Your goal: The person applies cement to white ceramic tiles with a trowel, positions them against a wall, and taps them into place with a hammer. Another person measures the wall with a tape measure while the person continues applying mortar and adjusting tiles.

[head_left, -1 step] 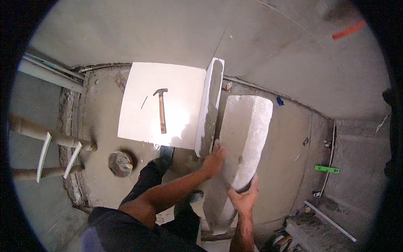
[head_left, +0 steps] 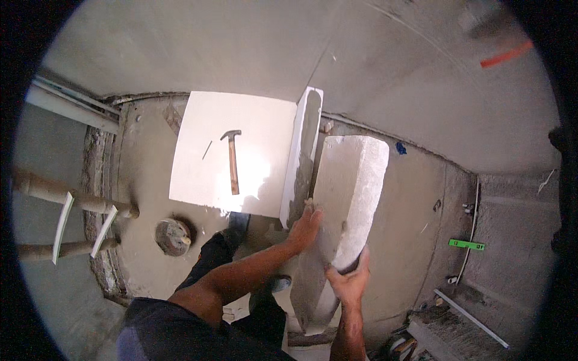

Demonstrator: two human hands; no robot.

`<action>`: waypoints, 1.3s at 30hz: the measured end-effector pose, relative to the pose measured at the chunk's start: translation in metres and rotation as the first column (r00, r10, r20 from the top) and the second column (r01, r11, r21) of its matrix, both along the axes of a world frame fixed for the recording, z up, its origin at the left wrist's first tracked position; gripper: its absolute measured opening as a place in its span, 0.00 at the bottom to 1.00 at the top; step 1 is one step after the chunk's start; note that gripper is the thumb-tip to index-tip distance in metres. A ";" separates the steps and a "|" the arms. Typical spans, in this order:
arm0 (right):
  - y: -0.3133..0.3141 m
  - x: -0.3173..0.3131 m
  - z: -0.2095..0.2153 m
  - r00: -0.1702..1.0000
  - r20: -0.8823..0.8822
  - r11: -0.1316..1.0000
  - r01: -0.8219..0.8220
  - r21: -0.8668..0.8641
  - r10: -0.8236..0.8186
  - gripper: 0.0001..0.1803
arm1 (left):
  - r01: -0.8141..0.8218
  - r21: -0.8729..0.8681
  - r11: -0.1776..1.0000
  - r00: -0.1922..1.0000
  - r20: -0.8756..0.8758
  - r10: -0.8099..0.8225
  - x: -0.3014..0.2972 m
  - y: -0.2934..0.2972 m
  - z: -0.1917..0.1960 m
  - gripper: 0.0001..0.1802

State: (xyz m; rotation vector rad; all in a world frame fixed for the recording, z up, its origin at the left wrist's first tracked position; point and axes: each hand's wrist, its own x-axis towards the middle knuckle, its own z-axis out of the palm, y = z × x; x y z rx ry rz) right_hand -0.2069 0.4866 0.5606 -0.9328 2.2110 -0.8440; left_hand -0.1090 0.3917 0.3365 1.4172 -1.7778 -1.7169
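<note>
A long pale masonry block [head_left: 343,186] with a rough white side stands tilted in front of me. My left hand [head_left: 306,228] grips its left edge, fingertips partly hidden. My right hand [head_left: 350,280] is wrapped round its lower right corner, thumb on the near side. Below it, a greyish block part [head_left: 314,301] shows between my arms; whether it belongs to the same block I cannot tell. Just left stands a white block [head_left: 293,153] with grey mortar [head_left: 308,144] spread along its narrow edge. A claw hammer [head_left: 233,162] and a thin dark stick [head_left: 207,150] lie on its broad white face.
A round bucket [head_left: 173,236] of grey mix stands on the floor at left, near brown pipes [head_left: 72,192]. A green spirit level [head_left: 466,244] is at the right wall. A white strip [head_left: 469,319] and clutter lie lower right. My shoe [head_left: 239,221] is beside the white block.
The view has shifted very slightly. My hands keep the same hold on the pale block, which leans a touch further left.
</note>
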 end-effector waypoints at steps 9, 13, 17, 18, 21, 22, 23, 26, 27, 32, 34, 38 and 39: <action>-0.144 0.006 -0.001 0.995 0.097 0.998 -0.019 -0.067 0.025 0.45 | -0.178 -0.341 0.923 0.980 0.026 0.199 0.004 -0.362 0.129 0.31; -0.178 0.004 -0.002 0.999 0.050 0.994 -0.024 0.102 0.019 0.43 | -0.132 -0.264 0.955 0.986 0.063 0.153 -0.068 -0.451 0.192 0.31; -0.201 0.004 -0.006 0.993 0.108 0.992 -0.065 0.104 0.053 0.43 | -0.121 -0.043 0.992 0.990 0.061 0.124 -0.108 -0.463 0.205 0.35; -0.206 0.004 -0.007 0.989 0.143 0.991 -0.058 0.124 0.040 0.44 | -0.163 -0.038 0.986 0.986 0.031 0.164 -0.115 -0.461 0.205 0.37; -0.219 0.003 -0.010 0.993 0.073 0.972 -0.106 0.209 0.092 0.45 | -0.252 0.087 0.964 0.962 -0.089 0.259 -0.128 -0.450 0.206 0.44; -0.224 0.004 -0.011 0.992 0.084 0.972 -0.107 0.208 0.092 0.45 | -0.251 0.195 0.948 0.947 -0.153 0.282 -0.132 -0.445 0.209 0.46; -0.229 0.005 -0.013 0.991 0.076 0.976 -0.123 0.179 0.111 0.45 | -0.234 0.296 0.926 0.929 -0.214 0.303 -0.135 -0.441 0.211 0.49; -0.246 0.006 -0.020 0.988 0.063 0.978 -0.150 0.148 0.143 0.45 | -0.236 0.358 0.903 0.911 -0.241 0.334 -0.140 -0.433 0.219 0.54; -0.252 0.006 -0.023 0.986 0.047 0.979 -0.164 0.125 0.159 0.45 | -0.228 0.360 0.905 0.911 -0.249 0.328 -0.141 -0.430 0.220 0.55; -0.271 0.003 -0.047 0.988 -0.046 0.989 -0.147 0.027 0.148 0.45 | -0.230 0.255 0.939 0.932 -0.220 0.288 -0.148 -0.425 0.216 0.54; -0.275 -0.001 -0.058 0.988 -0.068 0.990 -0.140 0.015 0.141 0.48 | -0.210 0.264 0.941 0.935 -0.228 0.272 -0.147 -0.424 0.212 0.54; -0.281 -0.012 -0.076 0.990 -0.103 0.994 -0.093 0.059 0.099 0.53 | -0.150 0.200 0.968 0.961 -0.201 0.191 -0.142 -0.421 0.211 0.56; -0.283 -0.015 -0.079 0.992 -0.093 0.994 -0.080 0.068 0.087 0.53 | -0.144 0.222 0.965 0.954 -0.227 0.194 -0.141 -0.420 0.211 0.56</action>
